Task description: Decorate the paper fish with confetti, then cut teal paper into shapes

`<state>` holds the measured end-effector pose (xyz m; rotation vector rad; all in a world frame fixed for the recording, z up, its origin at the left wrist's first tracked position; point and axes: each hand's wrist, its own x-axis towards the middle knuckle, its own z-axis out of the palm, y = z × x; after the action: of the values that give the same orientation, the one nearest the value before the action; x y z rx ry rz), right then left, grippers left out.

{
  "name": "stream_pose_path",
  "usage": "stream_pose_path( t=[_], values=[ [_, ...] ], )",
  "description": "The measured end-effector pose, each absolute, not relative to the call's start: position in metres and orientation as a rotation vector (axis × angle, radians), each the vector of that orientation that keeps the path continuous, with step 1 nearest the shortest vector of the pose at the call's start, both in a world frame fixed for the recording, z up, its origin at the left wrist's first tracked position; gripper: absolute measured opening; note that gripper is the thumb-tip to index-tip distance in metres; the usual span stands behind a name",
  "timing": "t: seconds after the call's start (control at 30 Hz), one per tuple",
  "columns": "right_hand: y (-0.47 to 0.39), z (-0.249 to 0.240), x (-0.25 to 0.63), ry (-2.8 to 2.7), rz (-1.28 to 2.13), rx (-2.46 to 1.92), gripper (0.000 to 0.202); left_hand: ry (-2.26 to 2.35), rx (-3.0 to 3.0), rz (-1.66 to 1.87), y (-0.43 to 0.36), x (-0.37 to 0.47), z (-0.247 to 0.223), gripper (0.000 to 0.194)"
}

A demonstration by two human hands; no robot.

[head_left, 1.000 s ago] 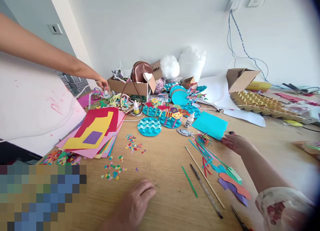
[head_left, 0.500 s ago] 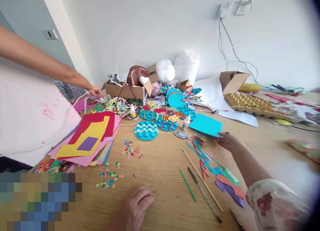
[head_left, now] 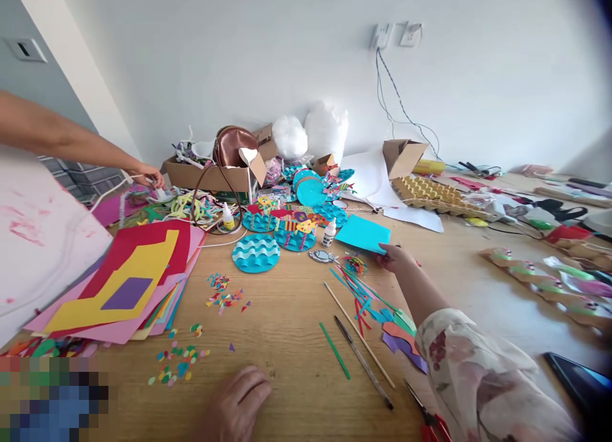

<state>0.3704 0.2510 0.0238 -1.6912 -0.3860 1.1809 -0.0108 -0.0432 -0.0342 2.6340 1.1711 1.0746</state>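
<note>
My left hand [head_left: 239, 400] rests on the table near the front edge, fingers curled together, with nothing visible in them. My right hand [head_left: 394, 260] reaches out to the right and pinches the near right corner of a sheet of blue paper [head_left: 363, 235]. Just left of that sheet stands a white glue bottle [head_left: 329, 234], with a grey paper fish [head_left: 322, 256] lying in front of it. Farther left lies a blue oval [head_left: 256, 253] with pale wavy strips. Between my hands are a green strip [head_left: 335, 351], a pen [head_left: 363, 362] and a thin wooden stick [head_left: 359, 335].
Another person's hand [head_left: 152, 176] reaches into scraps at the back left. A stack of coloured paper [head_left: 184, 250] and confetti [head_left: 182, 363] lie left. Scissors [head_left: 433, 423] and a phone [head_left: 581, 384] lie at the front right. An egg tray [head_left: 430, 196] sits behind.
The view has turned to the right, bringing the scissors and phone into sight. My right hand's fingers have closed on the blue paper's corner. My left hand stays on the table.
</note>
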Motion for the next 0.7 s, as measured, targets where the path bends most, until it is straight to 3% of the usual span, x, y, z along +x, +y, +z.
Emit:
stream_pose_path(
  t=[0.3, 0.7],
  values=[
    [0.26, 0.028, 0.373, -0.425, 1.212, -1.721, 0.03, 1.341, 2.411, 0.701, -0.053, 0.002, 0.013, 0.034],
    [0.263, 0.026, 0.377, -0.563, 1.081, -1.686, 0.03, 1.326, 2.391, 0.749, -0.052, 0.002, 0.014, 0.032]
  ],
)
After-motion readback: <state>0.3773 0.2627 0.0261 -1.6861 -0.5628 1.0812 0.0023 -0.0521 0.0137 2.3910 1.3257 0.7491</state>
